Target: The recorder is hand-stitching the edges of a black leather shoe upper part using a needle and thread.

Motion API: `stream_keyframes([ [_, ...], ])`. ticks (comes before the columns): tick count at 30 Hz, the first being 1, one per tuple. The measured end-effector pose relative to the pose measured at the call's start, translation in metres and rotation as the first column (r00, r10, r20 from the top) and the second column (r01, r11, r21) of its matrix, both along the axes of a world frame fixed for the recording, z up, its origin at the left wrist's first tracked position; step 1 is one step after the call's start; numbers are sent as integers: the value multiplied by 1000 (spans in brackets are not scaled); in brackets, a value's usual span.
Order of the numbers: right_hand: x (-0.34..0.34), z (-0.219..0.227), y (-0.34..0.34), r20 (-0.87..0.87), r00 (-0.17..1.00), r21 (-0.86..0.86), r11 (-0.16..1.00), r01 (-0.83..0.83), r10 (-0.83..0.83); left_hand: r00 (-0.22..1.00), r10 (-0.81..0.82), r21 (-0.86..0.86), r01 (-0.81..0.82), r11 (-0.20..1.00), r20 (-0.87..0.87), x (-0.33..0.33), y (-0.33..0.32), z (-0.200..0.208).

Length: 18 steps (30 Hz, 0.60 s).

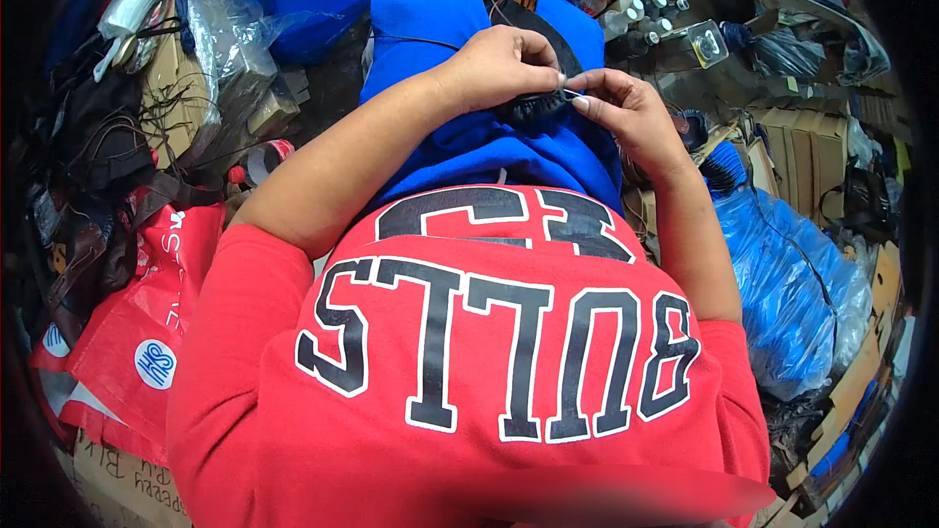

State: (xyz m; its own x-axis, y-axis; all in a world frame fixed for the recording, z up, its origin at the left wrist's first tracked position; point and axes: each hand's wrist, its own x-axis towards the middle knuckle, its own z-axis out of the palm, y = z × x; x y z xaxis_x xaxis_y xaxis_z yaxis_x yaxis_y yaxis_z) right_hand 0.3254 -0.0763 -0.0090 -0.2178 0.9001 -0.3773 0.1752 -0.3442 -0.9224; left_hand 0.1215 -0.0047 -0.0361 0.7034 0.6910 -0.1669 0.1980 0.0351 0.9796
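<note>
On my lap, over blue cloth, lies a black shoe-like piece, partly hidden by my left hand. My left hand is closed, its thumb and forefinger pinching at the edge of this piece. Close to its right, my right hand pinches a thin, pale, needle-like thing between thumb and forefinger. The fingertips of both hands nearly meet there. A thin dark cord trails leftward from behind my left hand across the blue cloth.
Several small bottles crowd the far right, beside a clear square container. A blue plastic bag bulges at my right, near upright cardboard pieces. At my left are a red bag, clear plastic wrapping and a blue bag.
</note>
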Motion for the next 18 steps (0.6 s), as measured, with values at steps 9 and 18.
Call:
stream_keyframes([
  [9,8,11,-2,108,986,41,991,-130,125,973,224,70,-227,971,57,-7,-3,-8],
  [18,8,12,-7,110,988,21,994,-110,107,974,118,-90,-102,991,191,-18,-3,0],
])
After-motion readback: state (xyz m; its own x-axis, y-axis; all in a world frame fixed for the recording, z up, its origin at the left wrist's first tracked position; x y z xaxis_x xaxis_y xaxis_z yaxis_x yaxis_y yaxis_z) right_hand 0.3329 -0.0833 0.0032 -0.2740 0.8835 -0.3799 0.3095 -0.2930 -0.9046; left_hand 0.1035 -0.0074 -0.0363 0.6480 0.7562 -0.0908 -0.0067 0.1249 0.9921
